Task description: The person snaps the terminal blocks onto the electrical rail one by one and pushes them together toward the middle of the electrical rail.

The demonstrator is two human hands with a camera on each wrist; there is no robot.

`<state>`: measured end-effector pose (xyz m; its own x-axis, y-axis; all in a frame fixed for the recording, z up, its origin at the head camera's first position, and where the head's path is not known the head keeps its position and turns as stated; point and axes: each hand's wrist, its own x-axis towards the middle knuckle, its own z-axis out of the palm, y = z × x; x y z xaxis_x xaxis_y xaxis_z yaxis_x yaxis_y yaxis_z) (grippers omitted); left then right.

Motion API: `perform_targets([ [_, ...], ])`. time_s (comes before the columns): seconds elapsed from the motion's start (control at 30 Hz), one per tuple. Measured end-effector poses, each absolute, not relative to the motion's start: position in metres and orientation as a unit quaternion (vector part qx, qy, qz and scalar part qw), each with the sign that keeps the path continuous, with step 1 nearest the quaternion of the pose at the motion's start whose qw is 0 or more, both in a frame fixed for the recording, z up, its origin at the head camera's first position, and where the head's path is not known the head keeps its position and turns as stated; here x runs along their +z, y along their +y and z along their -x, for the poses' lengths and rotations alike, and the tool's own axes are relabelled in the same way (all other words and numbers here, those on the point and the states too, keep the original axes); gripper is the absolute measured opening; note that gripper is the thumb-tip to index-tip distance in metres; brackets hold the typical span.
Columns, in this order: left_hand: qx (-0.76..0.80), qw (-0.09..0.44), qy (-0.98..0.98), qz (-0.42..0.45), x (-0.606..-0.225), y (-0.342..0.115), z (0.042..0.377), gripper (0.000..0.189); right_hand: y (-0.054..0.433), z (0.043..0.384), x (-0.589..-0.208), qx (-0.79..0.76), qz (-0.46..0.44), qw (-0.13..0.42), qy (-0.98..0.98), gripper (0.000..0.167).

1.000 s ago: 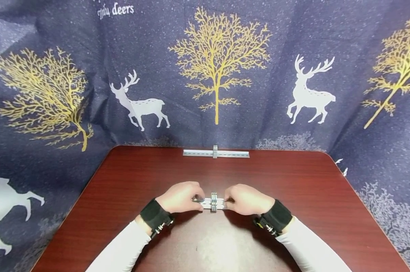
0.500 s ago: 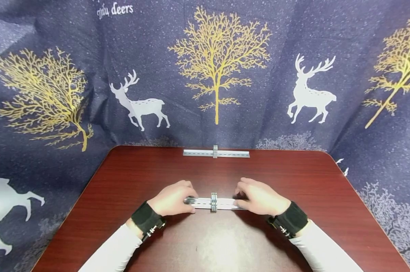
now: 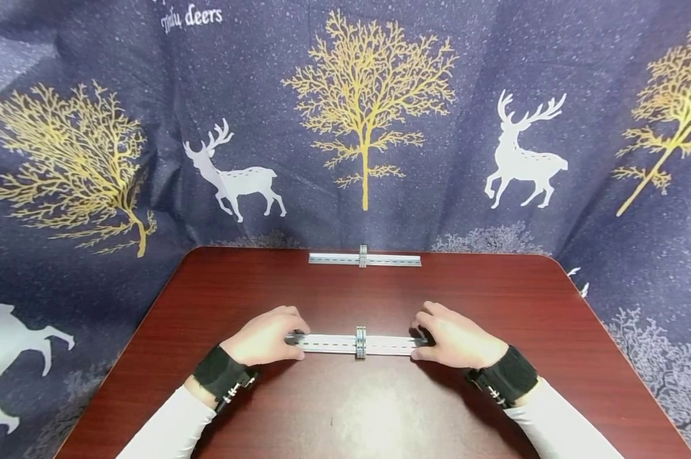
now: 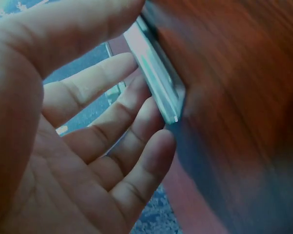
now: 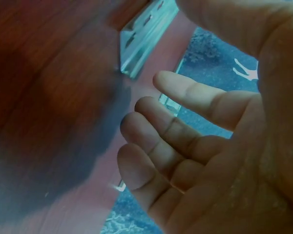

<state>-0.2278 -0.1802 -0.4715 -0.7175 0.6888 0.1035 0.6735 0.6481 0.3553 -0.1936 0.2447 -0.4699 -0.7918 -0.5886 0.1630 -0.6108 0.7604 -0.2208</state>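
A silver slotted metal rail lies crosswise on the table, with a small ribbed metallic block across its middle. At the rail's left end is my left hand, thumb and loosely bent fingers around the end. In the left wrist view, the fingertips sit close beside the rail; whether they touch it I cannot tell. My right hand is at the right end. The right wrist view shows its relaxed fingers apart from the rail, while the thumb tip runs out of view.
A second slotted rail with a similar block lies along the back edge of the reddish-brown table. Behind the table hangs a dark blue cloth printed with deer and trees. Both wrists wear black bands.
Both hands have moved outward from beside the block to the rail's two ends, uncovering more of the rail. The near rail and its block have stayed in place.
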Motion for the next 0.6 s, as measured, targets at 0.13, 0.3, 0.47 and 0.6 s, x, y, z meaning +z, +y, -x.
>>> perform_targets([
  [0.13, 0.187, 0.024, 0.908, -0.373, -0.47, -0.187, 0.228, 0.03, 0.248, 0.191, -0.47, 0.133, -0.317, 0.029, -0.938, 0.037],
  [0.3, 0.182, 0.028, 0.911, -0.369, -0.468, -0.19, 0.229, 0.031, 0.248, 0.189, -0.47, 0.135, -0.319, 0.027, -0.938, 0.035],
  [0.47, 0.181, 0.036, 0.913, -0.365, -0.466, -0.192, 0.229, 0.033, 0.248, 0.189, -0.469, 0.126, -0.325, 0.028, -0.937, 0.034],
  [0.6, 0.181, 0.044, 0.911, -0.368, -0.464, -0.193, 0.229, 0.034, 0.249, 0.188, -0.466, 0.122, -0.33, 0.023, -0.936, 0.033],
])
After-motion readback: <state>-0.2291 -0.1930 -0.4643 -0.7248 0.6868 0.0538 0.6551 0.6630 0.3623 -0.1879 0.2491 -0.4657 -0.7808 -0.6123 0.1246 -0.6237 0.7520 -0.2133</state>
